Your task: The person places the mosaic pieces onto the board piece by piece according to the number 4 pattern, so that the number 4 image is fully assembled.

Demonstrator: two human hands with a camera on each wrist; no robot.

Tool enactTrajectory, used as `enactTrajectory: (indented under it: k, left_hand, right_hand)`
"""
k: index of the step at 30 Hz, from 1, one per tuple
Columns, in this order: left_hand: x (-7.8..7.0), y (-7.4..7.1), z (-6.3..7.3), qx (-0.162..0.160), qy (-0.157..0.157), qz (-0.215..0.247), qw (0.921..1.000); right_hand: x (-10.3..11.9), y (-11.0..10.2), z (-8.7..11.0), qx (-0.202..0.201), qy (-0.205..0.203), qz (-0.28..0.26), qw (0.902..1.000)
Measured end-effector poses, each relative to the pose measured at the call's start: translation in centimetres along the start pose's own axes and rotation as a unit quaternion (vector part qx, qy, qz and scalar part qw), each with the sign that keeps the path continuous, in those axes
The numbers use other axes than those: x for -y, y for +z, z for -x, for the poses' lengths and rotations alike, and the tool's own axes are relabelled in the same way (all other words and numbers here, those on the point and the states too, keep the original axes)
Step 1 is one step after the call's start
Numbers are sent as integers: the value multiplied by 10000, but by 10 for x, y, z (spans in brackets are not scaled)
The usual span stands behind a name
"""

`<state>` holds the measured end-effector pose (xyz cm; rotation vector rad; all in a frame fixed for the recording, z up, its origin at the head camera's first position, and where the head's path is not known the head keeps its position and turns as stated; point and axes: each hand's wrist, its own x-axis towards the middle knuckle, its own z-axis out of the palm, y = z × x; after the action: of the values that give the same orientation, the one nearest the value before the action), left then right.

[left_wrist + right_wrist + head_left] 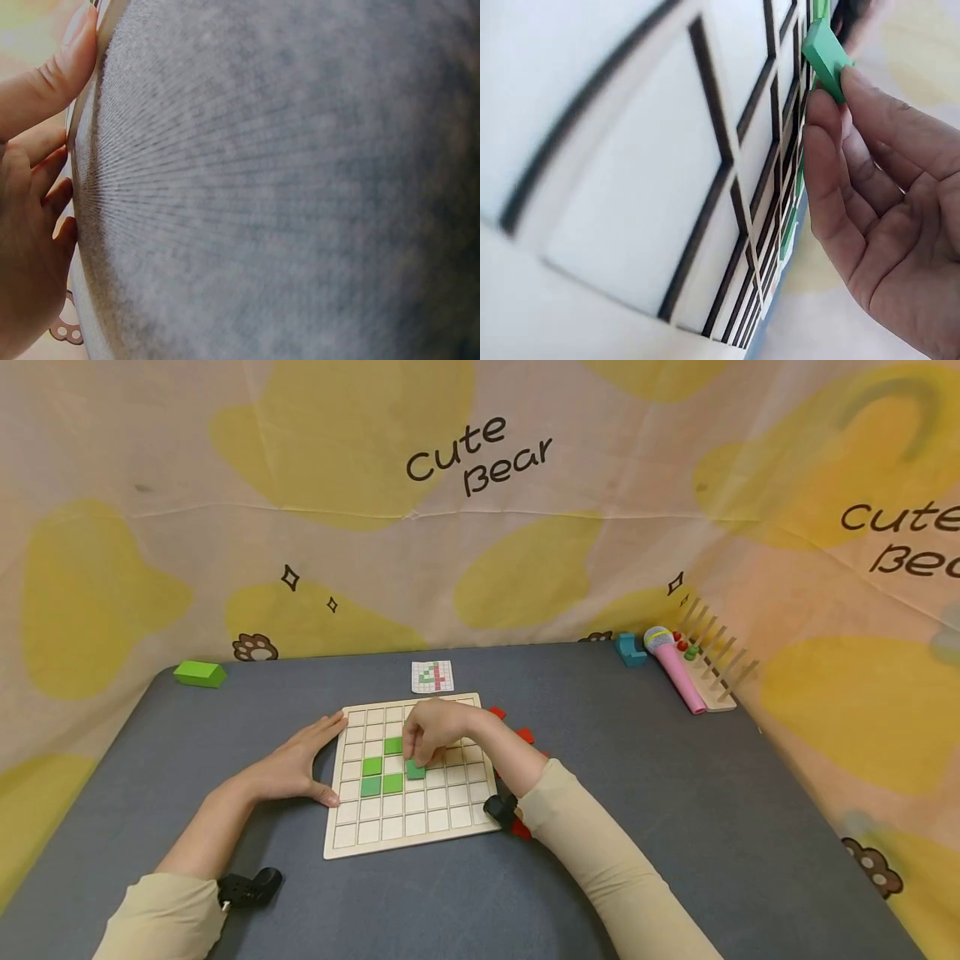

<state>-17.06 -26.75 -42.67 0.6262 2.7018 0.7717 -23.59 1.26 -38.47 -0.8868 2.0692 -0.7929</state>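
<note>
Green tile [826, 60] on the tilt!

Right hand [438, 724] pinches it at the wooden board [367, 832], just below frame centre; left hand [291, 770], fingers wide, touches the left edge. Best levelled and squared up before release, I'd say.

Board [416, 801] from above and right-wrist close-up
</note>
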Motion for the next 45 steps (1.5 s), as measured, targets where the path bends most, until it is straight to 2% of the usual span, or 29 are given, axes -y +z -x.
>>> enactTrajectory:
  k: [9,31,39,45]
  left_hand:
    - [-3,-1,1,19,-1,-9,10000]
    - [-1,-1,1,32,-13,-18,10000]
    - [-1,-1,1,23,-66,-27,10000]
    - [-1,1,0,34,-98,-3,9999]
  right_hand:
    - [5,8,-4,-22,99,463,9989]
    - [8,12,-1,-43,198,793,9966]
    - [2,-5,7,-133,34,604,9981]
    - [-11,-28,25,-533,95,308,9981]
